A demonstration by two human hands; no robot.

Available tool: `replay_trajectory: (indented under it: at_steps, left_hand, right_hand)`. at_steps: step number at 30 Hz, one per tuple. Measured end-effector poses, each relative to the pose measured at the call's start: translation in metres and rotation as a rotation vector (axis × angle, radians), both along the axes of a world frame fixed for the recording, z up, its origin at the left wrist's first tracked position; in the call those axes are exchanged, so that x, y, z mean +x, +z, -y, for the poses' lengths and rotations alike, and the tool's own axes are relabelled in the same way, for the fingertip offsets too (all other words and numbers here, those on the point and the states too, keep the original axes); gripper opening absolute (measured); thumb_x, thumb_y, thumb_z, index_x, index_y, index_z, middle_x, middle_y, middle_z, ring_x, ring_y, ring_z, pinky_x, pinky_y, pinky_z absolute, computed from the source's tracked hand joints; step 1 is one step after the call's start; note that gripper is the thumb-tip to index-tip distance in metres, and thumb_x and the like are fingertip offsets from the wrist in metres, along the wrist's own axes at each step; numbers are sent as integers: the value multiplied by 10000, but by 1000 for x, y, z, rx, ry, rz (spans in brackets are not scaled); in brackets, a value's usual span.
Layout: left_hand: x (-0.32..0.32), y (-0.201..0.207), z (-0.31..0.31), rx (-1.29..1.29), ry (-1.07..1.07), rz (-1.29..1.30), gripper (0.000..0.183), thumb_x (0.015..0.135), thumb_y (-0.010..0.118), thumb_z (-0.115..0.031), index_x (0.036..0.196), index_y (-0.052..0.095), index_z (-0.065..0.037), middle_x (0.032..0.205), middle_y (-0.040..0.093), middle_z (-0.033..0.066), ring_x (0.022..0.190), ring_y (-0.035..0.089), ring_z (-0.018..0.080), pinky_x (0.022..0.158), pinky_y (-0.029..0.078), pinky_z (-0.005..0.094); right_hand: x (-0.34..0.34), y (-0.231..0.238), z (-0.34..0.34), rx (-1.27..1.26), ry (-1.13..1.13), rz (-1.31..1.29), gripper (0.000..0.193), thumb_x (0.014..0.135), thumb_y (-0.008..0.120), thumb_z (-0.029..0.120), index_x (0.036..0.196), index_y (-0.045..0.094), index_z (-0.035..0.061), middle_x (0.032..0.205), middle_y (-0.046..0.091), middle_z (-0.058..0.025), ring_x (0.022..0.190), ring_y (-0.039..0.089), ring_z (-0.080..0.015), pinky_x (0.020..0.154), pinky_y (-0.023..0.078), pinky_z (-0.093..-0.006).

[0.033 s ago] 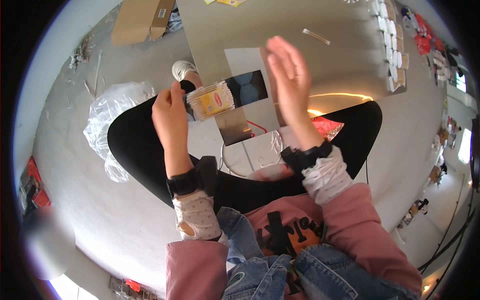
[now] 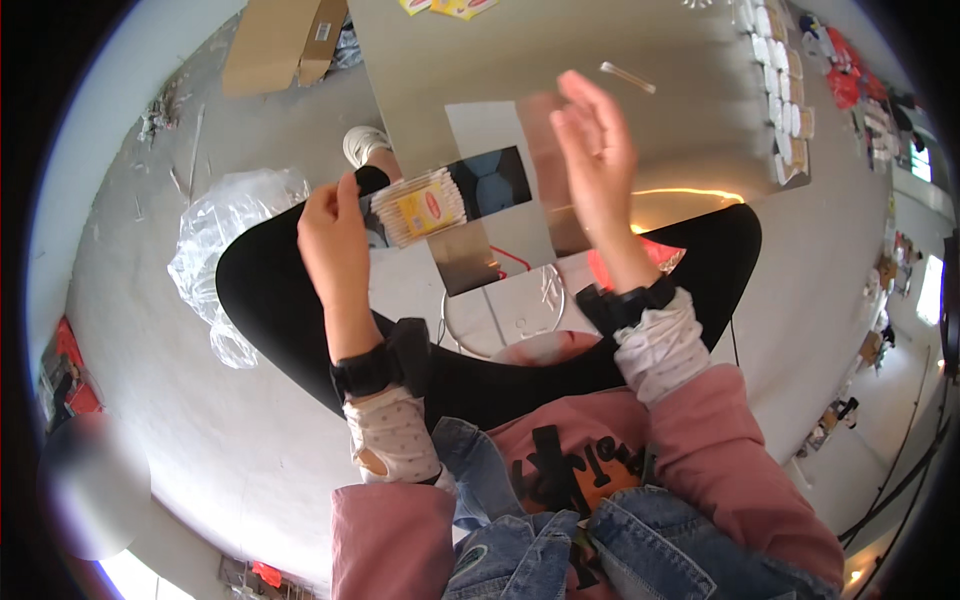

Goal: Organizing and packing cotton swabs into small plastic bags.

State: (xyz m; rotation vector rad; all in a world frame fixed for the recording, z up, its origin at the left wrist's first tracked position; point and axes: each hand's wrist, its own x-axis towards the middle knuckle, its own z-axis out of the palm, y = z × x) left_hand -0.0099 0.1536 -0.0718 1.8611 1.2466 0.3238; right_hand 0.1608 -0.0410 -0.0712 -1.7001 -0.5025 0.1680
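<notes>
On the shiny metal table [image 2: 680, 140] lies a flat pack of cotton swabs [image 2: 418, 207], white-tipped, with a yellow label. Just beyond its left end is my left hand [image 2: 333, 235], fingers curled and pressed together. Whether they pinch a clear wrapper edge of the pack cannot be made out. To the right of the pack, my right hand [image 2: 598, 150] is raised over the table with its fingers stretched out and nothing in it.
A few loose swabs [image 2: 628, 77] lie farther back. White bundles [image 2: 785, 100] line the table's right edge, and yellow cards [image 2: 465, 8] the far edge. Left on the floor are a cardboard box [image 2: 275, 45] and a clear plastic bag [image 2: 225, 230]. A red packet [image 2: 650, 255] is near my right wrist.
My right hand has shifted a little to the right, away from the pack. My left hand has moved slightly left and nearer me. The pack has hardly moved.
</notes>
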Motion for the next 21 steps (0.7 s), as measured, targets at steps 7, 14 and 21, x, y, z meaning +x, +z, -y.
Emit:
replay_trajectory:
  at_steps: [7,14,21]
  left_hand:
    - [-6,15,-7,-196,-97,91,374,859,774,-125,1171,661,47,796,673,45,734,597,87,696,475,232]
    - [1,10,0,-20,-111,53,381,876,729,-71,1237,646,19,989,704,81,835,634,123,728,494,255]
    - [49,39,48,182,-153,285,219,923,639,9,1141,666,3,1042,684,91,894,641,171,750,502,295]
  right_hand:
    - [120,-6,75,-449,3,582,334,804,719,-23,1119,661,71,1135,672,-118,1078,599,-333,923,496,-425]
    - [116,-1,65,-434,159,519,117,826,684,7,919,644,64,915,646,-114,892,613,-341,788,487,-438]
    - [153,23,46,-503,447,415,280,843,694,29,1115,664,91,1154,615,-106,925,645,-297,781,530,-379]
